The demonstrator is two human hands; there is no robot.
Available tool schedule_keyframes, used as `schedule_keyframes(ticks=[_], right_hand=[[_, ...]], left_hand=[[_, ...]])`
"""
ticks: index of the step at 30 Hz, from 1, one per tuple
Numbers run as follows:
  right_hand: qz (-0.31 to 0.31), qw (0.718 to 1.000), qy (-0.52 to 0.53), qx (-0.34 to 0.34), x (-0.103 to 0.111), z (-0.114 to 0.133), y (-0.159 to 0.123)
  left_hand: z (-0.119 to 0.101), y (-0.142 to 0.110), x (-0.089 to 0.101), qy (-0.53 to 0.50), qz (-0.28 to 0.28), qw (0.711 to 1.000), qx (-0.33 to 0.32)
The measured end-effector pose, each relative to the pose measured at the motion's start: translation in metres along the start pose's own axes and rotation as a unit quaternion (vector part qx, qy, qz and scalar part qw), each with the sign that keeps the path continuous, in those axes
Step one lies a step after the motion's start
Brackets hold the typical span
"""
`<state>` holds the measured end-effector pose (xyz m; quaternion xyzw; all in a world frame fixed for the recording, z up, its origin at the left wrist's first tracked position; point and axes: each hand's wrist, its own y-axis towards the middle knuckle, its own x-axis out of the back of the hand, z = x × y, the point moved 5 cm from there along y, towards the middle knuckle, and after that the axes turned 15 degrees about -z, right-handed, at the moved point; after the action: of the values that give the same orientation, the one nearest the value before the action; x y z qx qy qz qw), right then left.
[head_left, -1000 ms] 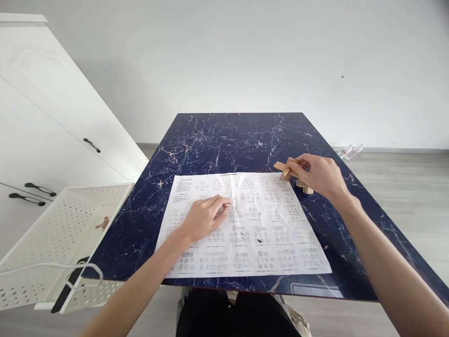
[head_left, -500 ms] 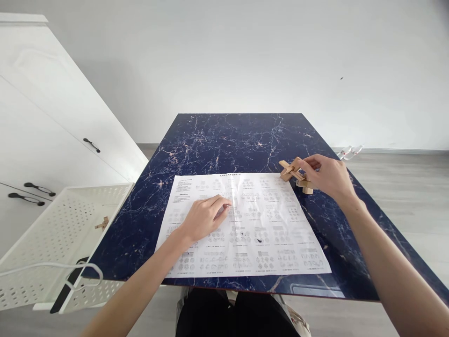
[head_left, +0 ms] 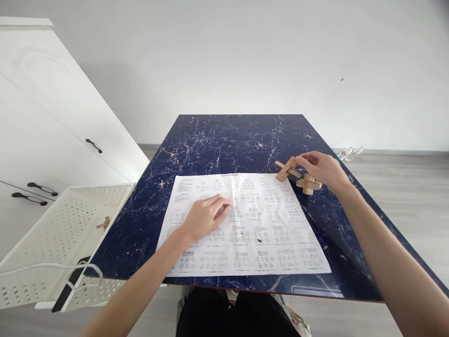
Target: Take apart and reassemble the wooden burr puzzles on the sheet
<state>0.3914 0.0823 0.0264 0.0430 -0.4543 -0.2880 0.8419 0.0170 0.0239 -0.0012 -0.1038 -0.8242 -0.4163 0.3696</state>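
Observation:
A large white instruction sheet (head_left: 245, 224) printed with small diagrams lies on the dark blue marble table (head_left: 228, 140). My left hand (head_left: 205, 216) rests on the sheet with its fingers curled loosely, holding nothing. My right hand (head_left: 324, 169) pinches a crossed wooden puzzle piece (head_left: 286, 168) at the sheet's far right corner. A second wooden puzzle piece (head_left: 307, 184) lies on the table just below that hand.
A white perforated basket (head_left: 59, 234) stands at the table's left, with a small wooden piece (head_left: 104, 223) in it and a white cable (head_left: 52, 269) over its rim. A white cabinet (head_left: 45, 126) is behind it. Small clear objects (head_left: 351, 151) lie on the floor.
My right hand has moved away and a little to the right with the crossed wooden piece. The second wooden piece now shows clear of the hand. The left hand stayed still.

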Motion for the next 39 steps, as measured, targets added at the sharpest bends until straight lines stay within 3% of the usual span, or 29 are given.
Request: schedule_keyframes(ticks=[3, 5, 6, 8, 11, 14, 20, 39], right_hand=[[-0.123, 0.99, 0.037, 0.065, 0.02, 0.024, -0.026], [-0.16, 0.974, 0.085, 0.139, 0.028, 0.045, -0.053], [-0.144, 0.968, 0.11, 0.174, 0.026, 0.055, -0.066], [-0.013, 0.96, 0.167, 0.227, 0.01, 0.072, -0.09], [0.144, 0.948, 0.215, 0.186, -0.024, 0.077, -0.111], [0.217, 0.942, 0.223, 0.125, -0.053, 0.071, -0.116], [0.198, 0.951, 0.219, 0.089, -0.068, 0.056, -0.114], [0.219, 0.947, 0.227, 0.055, -0.071, 0.053, -0.114]], left_hand=[[0.001, 0.0, 0.001, 0.007, 0.011, 1.0, 0.012], [0.005, 0.001, 0.004, 0.017, 0.023, 0.999, 0.025], [0.009, 0.002, 0.005, 0.024, 0.03, 0.999, 0.033], [0.019, 0.008, 0.01, 0.043, 0.046, 0.997, 0.052], [0.044, 0.018, 0.019, 0.081, 0.062, 0.991, 0.083], [0.073, 0.026, 0.029, 0.127, 0.056, 0.984, 0.114], [0.109, 0.022, 0.042, 0.186, 0.017, 0.967, 0.174], [0.119, 0.019, 0.038, 0.18, 0.032, 0.964, 0.193]])
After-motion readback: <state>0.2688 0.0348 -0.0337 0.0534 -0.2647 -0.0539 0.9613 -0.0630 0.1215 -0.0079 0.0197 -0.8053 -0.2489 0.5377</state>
